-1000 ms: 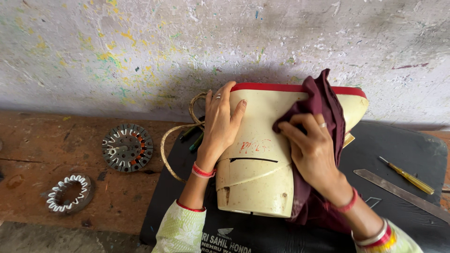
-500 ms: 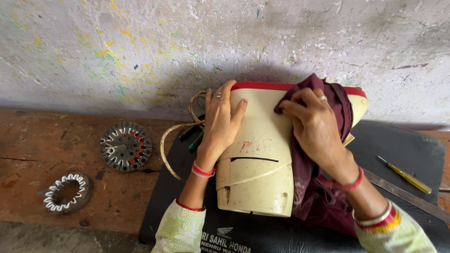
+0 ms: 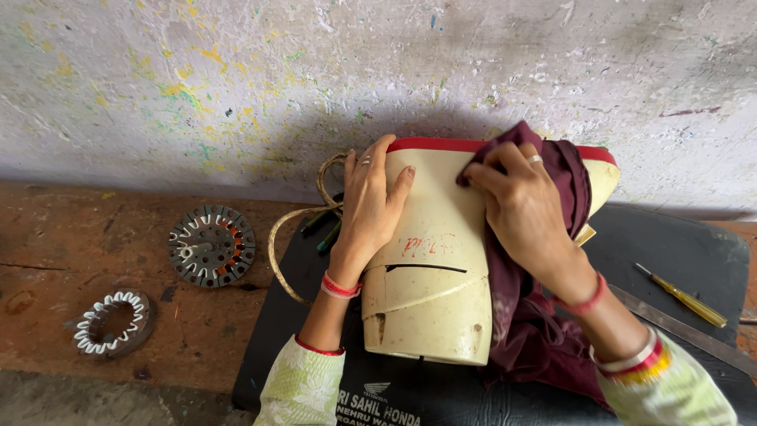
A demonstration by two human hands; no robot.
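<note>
A cream plastic housing (image 3: 430,272) with a red upper rim lies on a black mat (image 3: 678,252) against the wall. My left hand (image 3: 369,209) rests flat on the housing's left side, fingers spread, steadying it. My right hand (image 3: 524,209) presses a maroon cloth (image 3: 536,331) against the housing's upper right part, near the red rim. The cloth drapes down the right side onto the mat. Red scribbles and a crack show on the housing's front.
A round motor stator with slots (image 3: 211,246) and a ring with white windings (image 3: 112,323) lie on the brown bench at left. A yellow-handled screwdriver (image 3: 684,297) and a metal ruler (image 3: 694,335) lie on the mat at right. A beige cord (image 3: 277,237) loops behind the housing.
My right hand has slid the cloth up the housing from its middle to near the red rim. The left hand has stayed in place.
</note>
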